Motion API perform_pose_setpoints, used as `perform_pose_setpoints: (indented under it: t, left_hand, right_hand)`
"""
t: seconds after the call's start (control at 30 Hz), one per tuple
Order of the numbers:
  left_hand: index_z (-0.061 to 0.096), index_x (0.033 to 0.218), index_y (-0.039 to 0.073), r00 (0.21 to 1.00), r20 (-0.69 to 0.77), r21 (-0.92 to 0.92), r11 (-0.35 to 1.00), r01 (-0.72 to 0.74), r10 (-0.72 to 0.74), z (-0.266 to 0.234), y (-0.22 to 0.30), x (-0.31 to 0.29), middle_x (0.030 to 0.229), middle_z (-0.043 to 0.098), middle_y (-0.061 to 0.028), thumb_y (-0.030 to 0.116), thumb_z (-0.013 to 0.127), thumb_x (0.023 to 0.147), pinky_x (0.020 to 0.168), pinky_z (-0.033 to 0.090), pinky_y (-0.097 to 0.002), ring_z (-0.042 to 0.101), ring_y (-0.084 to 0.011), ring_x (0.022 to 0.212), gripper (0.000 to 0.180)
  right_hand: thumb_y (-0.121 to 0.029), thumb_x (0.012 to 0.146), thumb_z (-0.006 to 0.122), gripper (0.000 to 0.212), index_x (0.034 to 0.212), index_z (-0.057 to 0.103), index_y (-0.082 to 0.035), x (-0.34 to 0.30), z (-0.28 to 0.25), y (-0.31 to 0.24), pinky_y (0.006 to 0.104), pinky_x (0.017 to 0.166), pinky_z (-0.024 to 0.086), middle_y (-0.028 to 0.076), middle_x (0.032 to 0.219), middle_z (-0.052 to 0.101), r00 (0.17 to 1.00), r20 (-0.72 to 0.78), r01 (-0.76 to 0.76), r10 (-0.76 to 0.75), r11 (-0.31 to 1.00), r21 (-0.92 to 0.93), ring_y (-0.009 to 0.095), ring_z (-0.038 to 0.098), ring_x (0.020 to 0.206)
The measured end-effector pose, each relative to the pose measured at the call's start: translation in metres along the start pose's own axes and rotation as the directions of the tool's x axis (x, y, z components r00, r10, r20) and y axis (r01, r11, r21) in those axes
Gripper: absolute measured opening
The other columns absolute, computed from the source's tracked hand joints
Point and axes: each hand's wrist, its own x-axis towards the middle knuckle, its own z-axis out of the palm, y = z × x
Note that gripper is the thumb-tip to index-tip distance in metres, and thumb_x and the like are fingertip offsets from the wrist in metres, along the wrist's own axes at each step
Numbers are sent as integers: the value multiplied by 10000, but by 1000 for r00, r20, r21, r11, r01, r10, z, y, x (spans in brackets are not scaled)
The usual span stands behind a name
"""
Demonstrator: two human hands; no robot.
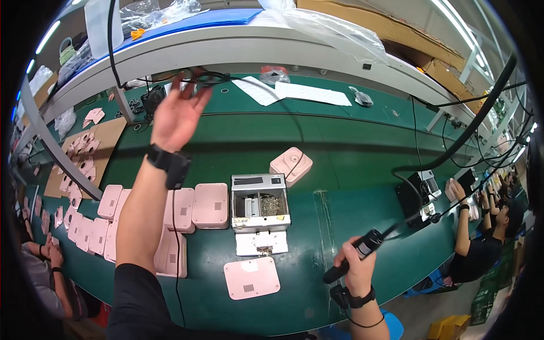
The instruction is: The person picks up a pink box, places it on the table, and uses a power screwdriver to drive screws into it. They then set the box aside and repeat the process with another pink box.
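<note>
Gripping the black corded electric screwdriver (pixel 356 256) in my closed right hand (pixel 358 271), near the grey metal screw feeder box (pixel 260 203); left hand (pixel 177 116) raised open beyond it, fingers brushing the thin black cable (pixel 226 79). Snagging could jerk the tool.

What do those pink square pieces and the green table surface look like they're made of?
The pink square pieces look like moulded plastic: smooth matt faces, rounded corners, small slotted grilles. The green table surface seems a rubbery or vinyl belt, slightly glossy, catching soft light streaks; which one I cannot tell.
</note>
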Motion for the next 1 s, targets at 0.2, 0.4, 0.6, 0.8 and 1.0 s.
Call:
perform_pose_setpoints:
  t: [0.2, 0.4, 0.6, 0.8, 1.0]
  left_hand:
    - [591, 1146, 45, 997, -80, -171, 985, -20, 6, 8, 97, -83, 1151, 626, -110, 277, 441, 1055, 945, 494, -370, 606, -241, 1056, 291]
    - [576, 1169, 26, 964, -20, -164, 952, 257, -263, 19, 144, -182, 1037, 625, -61, 399, 488, 1030, 759, 477, -299, 568, -156, 832, 407]
    - [509, 1300, 88, 790, -533, 146, 887, 438, -303, 26, 96, -257, 1126, 618, -105, 489, 486, 1011, 906, 487, -385, 622, -219, 984, 495]
    - [273, 1484, 122, 831, -498, 348, 820, 454, -249, 43, 12, -286, 1252, 580, -143, 380, 528, 1016, 1010, 454, -435, 600, -283, 1137, 592]
    - [380, 1451, 114, 794, -434, 301, 762, 574, -426, 30, -34, -304, 1220, 596, -129, 310, 594, 988, 984, 475, -392, 628, -267, 1080, 547]
  right_hand:
    - [-135, 886, 659, 159, 900, 544, -26, -3, 8, 4, 310, 509, 461, 58, 625, 545, 998, 61, -21, 23, 999, -40, 170, 541, 512]
    - [-154, 894, 667, 175, 894, 546, -27, -21, 20, 5, 300, 508, 456, 53, 633, 544, 997, 76, -32, 30, 999, 24, 167, 539, 516]
    - [-154, 894, 672, 178, 896, 550, -25, -47, 31, 9, 295, 507, 456, 52, 638, 544, 991, 131, 13, -17, 999, 29, 161, 539, 520]
    - [-151, 895, 669, 170, 893, 553, -26, -74, 46, 10, 295, 510, 457, 49, 629, 541, 991, 125, 35, -42, 998, 57, 161, 540, 520]
    - [-134, 909, 645, 139, 920, 544, -39, -99, 30, 11, 297, 515, 460, 51, 641, 536, 988, 127, 89, -86, 996, -23, 166, 538, 521]
